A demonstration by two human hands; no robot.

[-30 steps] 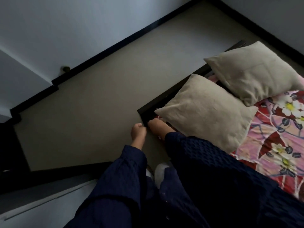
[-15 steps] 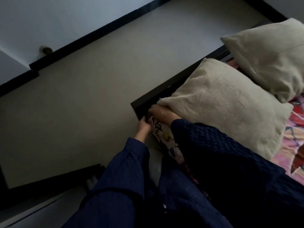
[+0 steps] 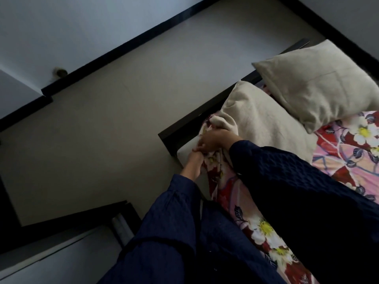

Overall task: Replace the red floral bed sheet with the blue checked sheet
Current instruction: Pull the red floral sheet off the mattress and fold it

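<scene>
- Red floral sheet (image 3: pixel 260 224) lies bunched at the mattress corner (image 3: pixel 184 149), centre of frame.
- Right hand (image 3: pixel 215 140) and left hand (image 3: pixel 193 160) both clutch it, beside the beige pillow (image 3: pixel 264 119).

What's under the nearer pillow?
The red floral sheet runs under the pillow; left hand and right hand grip its lifted corner, baring white mattress. Directly beneath is covered.

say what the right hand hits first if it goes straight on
Likely the dark bed frame: the right hand, gripping the red floral sheet, points at its corner, though depth is unclear.
</scene>
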